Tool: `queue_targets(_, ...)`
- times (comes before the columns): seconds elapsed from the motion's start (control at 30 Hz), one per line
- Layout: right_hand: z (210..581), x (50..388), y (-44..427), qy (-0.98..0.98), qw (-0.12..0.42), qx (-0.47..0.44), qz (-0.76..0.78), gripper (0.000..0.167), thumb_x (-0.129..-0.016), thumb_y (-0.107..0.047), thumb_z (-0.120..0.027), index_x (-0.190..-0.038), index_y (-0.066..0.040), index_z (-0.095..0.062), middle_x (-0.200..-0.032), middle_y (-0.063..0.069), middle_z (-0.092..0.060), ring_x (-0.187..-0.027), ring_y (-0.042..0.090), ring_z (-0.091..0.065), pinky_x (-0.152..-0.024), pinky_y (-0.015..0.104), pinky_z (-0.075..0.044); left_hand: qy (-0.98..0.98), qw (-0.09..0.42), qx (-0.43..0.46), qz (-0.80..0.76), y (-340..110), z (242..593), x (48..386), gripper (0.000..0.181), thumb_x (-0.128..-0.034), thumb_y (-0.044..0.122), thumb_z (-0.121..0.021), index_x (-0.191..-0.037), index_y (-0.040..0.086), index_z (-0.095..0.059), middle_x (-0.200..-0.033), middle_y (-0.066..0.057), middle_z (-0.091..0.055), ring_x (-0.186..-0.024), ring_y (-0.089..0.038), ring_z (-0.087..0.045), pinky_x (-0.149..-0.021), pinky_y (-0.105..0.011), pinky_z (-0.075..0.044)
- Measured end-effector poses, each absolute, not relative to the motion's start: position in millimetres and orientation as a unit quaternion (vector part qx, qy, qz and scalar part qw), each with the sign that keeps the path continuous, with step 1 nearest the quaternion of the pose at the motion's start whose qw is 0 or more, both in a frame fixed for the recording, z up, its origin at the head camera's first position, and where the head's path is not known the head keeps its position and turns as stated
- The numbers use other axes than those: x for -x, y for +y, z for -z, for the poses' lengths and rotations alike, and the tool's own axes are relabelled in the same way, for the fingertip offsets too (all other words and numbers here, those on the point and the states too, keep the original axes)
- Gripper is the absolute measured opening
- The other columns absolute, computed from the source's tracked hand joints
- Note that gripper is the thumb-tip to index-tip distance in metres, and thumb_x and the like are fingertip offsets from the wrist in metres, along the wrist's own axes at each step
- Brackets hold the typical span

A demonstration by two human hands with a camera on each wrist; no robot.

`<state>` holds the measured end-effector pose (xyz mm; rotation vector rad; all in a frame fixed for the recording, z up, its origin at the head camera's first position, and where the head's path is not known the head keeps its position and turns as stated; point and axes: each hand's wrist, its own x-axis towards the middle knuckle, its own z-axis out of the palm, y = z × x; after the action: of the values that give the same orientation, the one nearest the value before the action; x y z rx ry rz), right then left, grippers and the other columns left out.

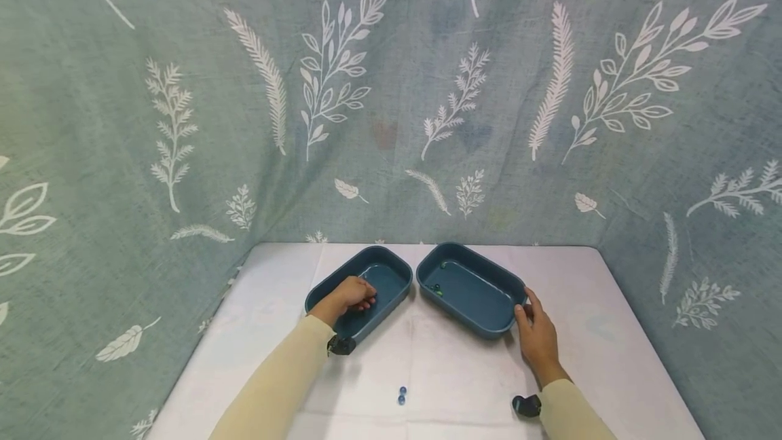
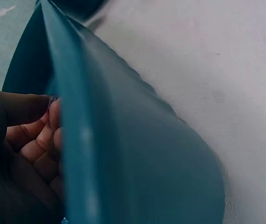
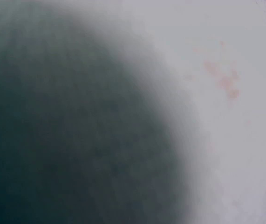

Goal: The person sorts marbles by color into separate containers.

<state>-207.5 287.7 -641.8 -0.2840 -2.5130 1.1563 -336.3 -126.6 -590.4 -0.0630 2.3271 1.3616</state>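
In the head view my left hand (image 1: pixel 354 295) reaches down inside the left blue tray (image 1: pixel 400 270), its fingers curled. The left wrist view shows the thumb and a fingertip pinching a small, glassy, purplish marble (image 2: pixel 52 99), mostly hidden by the fingers. The tray's wall covers part of that hand. At the near right corner of the right blue tray (image 1: pixel 489 273), my right hand (image 1: pixel 539 338) rests with its fingers extended against the rim. Small green marbles (image 1: pixel 436 288) lie in that tray. The right wrist view shows mostly a blurred sleeve.
Two blue marbles (image 1: pixel 402 395) lie on the white-covered table (image 1: pixel 452 386) near its front, between the forearms. Both trays stand toward the back, their inner ends close together. A leaf-patterned green cloth (image 1: pixel 391 107) hangs behind and at both sides.
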Motion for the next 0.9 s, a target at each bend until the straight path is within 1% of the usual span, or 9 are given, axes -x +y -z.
queue_targets(0.13, 642.1, 208.6, 286.9, -0.890, 0.180, 0.097, -0.408, 0.056, -0.104, -0.045, -0.039, -0.154, -0.022, -0.029, -0.132, 0.026, -0.054, -0.123, 0.043, -0.049, -0.101, 0.060, -0.035, 0.843, 0.215, 0.028, -0.492, -128.2, 591.9, 338.0, 0.014, -0.0930, 0.008, -0.059, -0.088, 0.000, -0.069, -0.074, -0.006, -0.066, -0.059, -0.013, -0.059, -0.051, -0.024, -0.048)
queue_targets(0.23, 642.0, 208.9, 286.7, -0.889, 0.179, 0.098, -0.409, 0.056, -0.104, -0.045, -0.040, -0.154, -0.024, -0.029, -0.130, 0.025, -0.056, -0.122, 0.042, -0.050, -0.101, 0.060, -0.035, 0.850, 0.194, 0.038, -0.489, -129.8, 591.9, 339.5, 0.014, -0.0929, 0.007, -0.059, -0.088, -0.001, -0.070, -0.074, -0.006, -0.066, -0.060, -0.013, -0.059, -0.052, -0.024, -0.049)
queue_targets(0.37, 641.3, 209.1, 287.4, -0.890, 0.182, 0.095, -0.407, 0.055, -0.104, -0.043, -0.041, -0.153, -0.022, -0.030, -0.127, 0.025, -0.057, -0.120, 0.042, -0.052, -0.100, 0.060, -0.036, 0.857, 0.157, 0.057, -0.487, -131.7, 590.6, 340.5, 0.015, -0.0925, 0.005, -0.057, -0.090, -0.001, -0.070, -0.074, -0.007, -0.065, -0.061, -0.014, -0.060, -0.052, -0.025, -0.050)
queue_targets(0.5, 639.6, 208.9, 288.7, -0.891, 0.182, 0.094, -0.406, 0.054, -0.104, -0.041, -0.041, -0.153, -0.020, -0.031, -0.127, 0.026, -0.057, -0.120, 0.042, -0.051, -0.100, 0.060, -0.036, 0.862, 0.137, 0.073, -0.482, -132.0, 589.7, 340.9, 0.017, -0.0924, 0.006, -0.056, -0.084, 0.000, -0.069, -0.072, -0.006, -0.064, -0.059, -0.014, -0.060, -0.051, -0.025, -0.049)
queue_targets(0.57, 638.9, 208.5, 288.9, -0.890, 0.182, 0.094, -0.407, 0.054, -0.104, -0.041, -0.042, -0.153, -0.020, -0.031, -0.127, 0.026, -0.057, -0.120, 0.042, -0.051, -0.100, 0.060, -0.036, 0.864, 0.134, 0.075, -0.479, -131.8, 589.7, 340.8, 0.018, -0.0927, 0.007, -0.056, -0.082, 0.000, -0.069, -0.071, -0.006, -0.064, -0.058, -0.014, -0.059, -0.050, -0.025, -0.048)
queue_targets(0.8, 640.2, 206.9, 288.4, -0.889, 0.175, 0.099, -0.412, 0.055, -0.104, -0.042, -0.041, -0.153, -0.020, -0.030, -0.128, 0.026, -0.057, -0.122, 0.042, -0.050, -0.102, 0.060, -0.034, 0.864, 0.147, 0.070, -0.477, -126.6, 584.1, 334.3, 0.015, -0.0912, 0.004, -0.057, -0.087, -0.003, -0.070, -0.071, -0.006, -0.064, -0.058, -0.014, -0.059, -0.050, -0.024, -0.048)
queue_targets(0.9, 641.1, 206.4, 287.9, -0.888, 0.174, 0.099, -0.413, 0.055, -0.104, -0.042, -0.042, -0.153, -0.021, -0.030, -0.128, 0.026, -0.057, -0.122, 0.042, -0.050, -0.102, 0.060, -0.034, 0.865, 0.155, 0.074, -0.471, -126.7, 583.9, 332.2, 0.014, -0.0904, 0.003, -0.058, -0.086, -0.003, -0.069, -0.071, -0.007, -0.064, -0.058, -0.014, -0.060, -0.051, -0.025, -0.049)
